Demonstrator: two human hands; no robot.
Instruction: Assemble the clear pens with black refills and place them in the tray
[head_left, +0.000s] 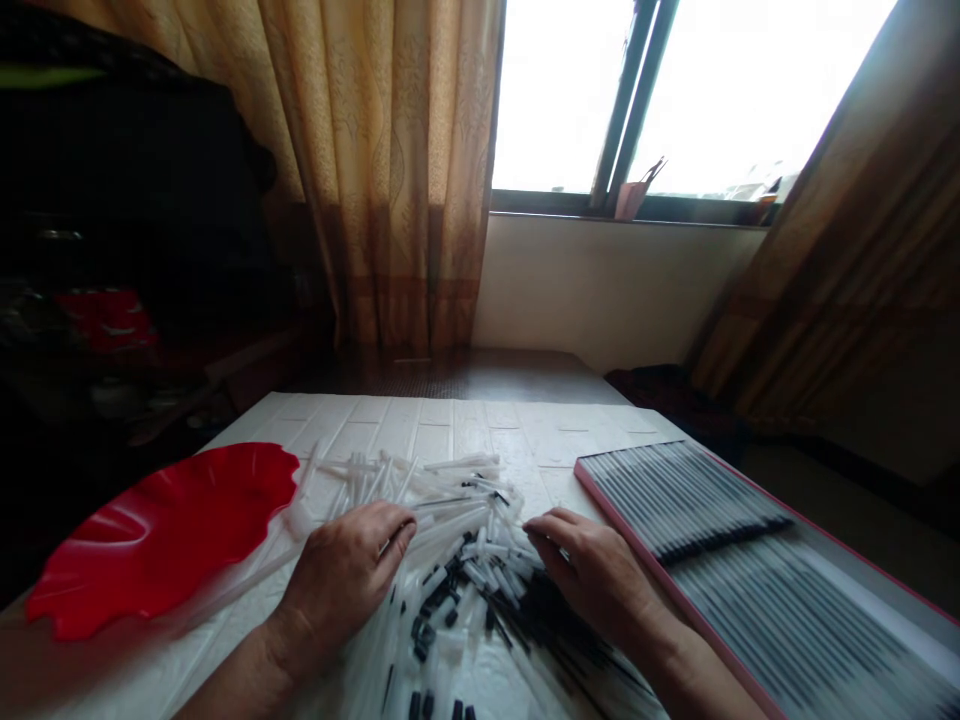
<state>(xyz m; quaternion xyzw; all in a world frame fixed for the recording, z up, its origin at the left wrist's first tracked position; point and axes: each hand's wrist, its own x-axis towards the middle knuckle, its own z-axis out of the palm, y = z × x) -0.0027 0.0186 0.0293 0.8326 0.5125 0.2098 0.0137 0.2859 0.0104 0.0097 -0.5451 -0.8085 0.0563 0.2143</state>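
Above the left side of a heap of clear plastic tubes (pixel 457 524), my left hand (pixel 349 560) is closed, thumb against the curled fingers. My right hand (pixel 589 562) is pinched over the heap's right side; whatever either hand holds is hidden or too small to make out. Small black-ended plastic pieces (pixel 431 590) lie loose between the hands. Thin black rods, like pen refills (pixel 517 630), spread below my right hand. To the right, a shallow pink-edged box (pixel 622 528) holds rows of slim pen-like sticks (pixel 690 495) with dark ends.
A red wavy-rimmed plastic dish (pixel 172 530) stands on the left of the white brick-patterned table cover (pixel 420 425). Behind it is a dark tabletop (pixel 517 375). Curtains (pixel 390 180) and a window are at the back, with a small pot (pixel 631 200) on the sill.
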